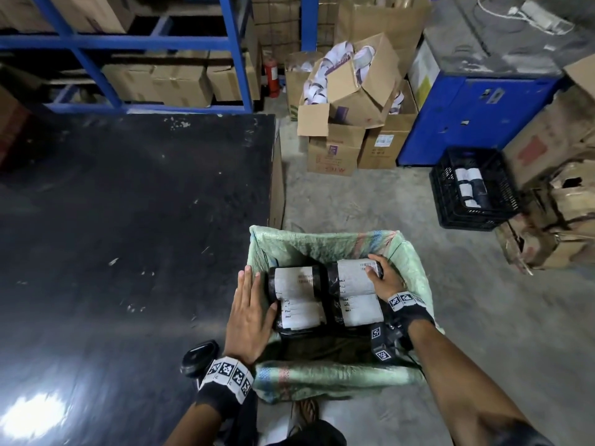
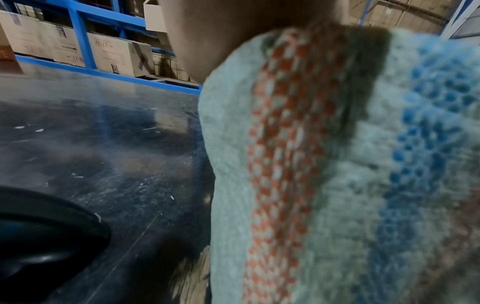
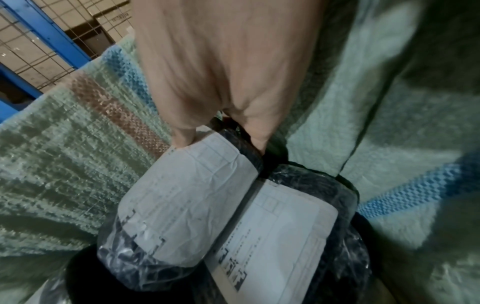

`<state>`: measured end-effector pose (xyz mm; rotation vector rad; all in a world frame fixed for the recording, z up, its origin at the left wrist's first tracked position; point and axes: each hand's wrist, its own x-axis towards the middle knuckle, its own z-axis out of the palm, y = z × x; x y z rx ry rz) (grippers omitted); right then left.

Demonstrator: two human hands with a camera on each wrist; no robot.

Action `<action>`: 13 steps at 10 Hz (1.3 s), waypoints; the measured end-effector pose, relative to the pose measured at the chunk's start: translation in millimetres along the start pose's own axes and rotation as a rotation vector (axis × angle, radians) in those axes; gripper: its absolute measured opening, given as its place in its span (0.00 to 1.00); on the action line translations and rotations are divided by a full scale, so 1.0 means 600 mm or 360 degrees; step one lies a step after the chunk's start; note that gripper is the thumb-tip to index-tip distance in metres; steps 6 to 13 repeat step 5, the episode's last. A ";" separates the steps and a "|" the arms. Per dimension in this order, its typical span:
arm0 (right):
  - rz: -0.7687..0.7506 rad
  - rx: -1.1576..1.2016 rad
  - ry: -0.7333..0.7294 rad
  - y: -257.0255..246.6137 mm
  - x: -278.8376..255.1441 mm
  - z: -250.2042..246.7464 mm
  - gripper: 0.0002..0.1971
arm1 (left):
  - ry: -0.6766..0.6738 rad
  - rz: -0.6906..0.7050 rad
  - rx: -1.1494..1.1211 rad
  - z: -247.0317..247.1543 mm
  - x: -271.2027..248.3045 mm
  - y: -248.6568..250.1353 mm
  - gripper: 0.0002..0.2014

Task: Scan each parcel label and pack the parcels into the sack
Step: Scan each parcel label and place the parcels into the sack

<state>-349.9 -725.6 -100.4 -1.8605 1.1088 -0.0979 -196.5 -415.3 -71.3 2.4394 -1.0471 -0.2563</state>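
Observation:
A green woven sack [image 1: 409,262] stands open on the floor at the black table's right edge, with several black-wrapped parcels with white labels lying inside. My right hand [image 1: 381,278] grips the right end of the far right parcel [image 1: 352,275]. In the right wrist view its fingers [image 3: 182,135] curl over that parcel [image 3: 182,195], with another parcel [image 3: 285,230] beside it. My left hand [image 1: 248,317] lies flat with straight fingers against the sack's left rim, its thumb touching the near left parcel [image 1: 301,315]. The sack [image 2: 337,164] fills the left wrist view. A black scanner [image 1: 199,357] lies on the table by my left wrist.
The black table [image 1: 128,220] spreads to the left, with blue racking [image 1: 128,43] full of cartons behind it. Open cardboard boxes [image 1: 347,101] and a blue cabinet [image 1: 476,117] stand further back. A black crate [image 1: 444,194] holding parcels sits on the floor at the right.

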 end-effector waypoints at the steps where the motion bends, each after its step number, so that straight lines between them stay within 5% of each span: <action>1: 0.0064 -0.0012 0.0001 -0.004 0.000 0.001 0.22 | -0.0008 0.0010 -0.0021 -0.002 -0.001 0.002 0.38; 4: 0.0277 -0.0117 -0.0095 -0.076 -0.020 -0.017 0.33 | -0.0159 0.0121 -0.0086 -0.015 0.014 -0.034 0.37; 13: 0.0277 -0.0219 -0.0119 -0.110 -0.043 -0.026 0.29 | -0.0194 0.0072 -0.0215 -0.041 0.017 -0.046 0.41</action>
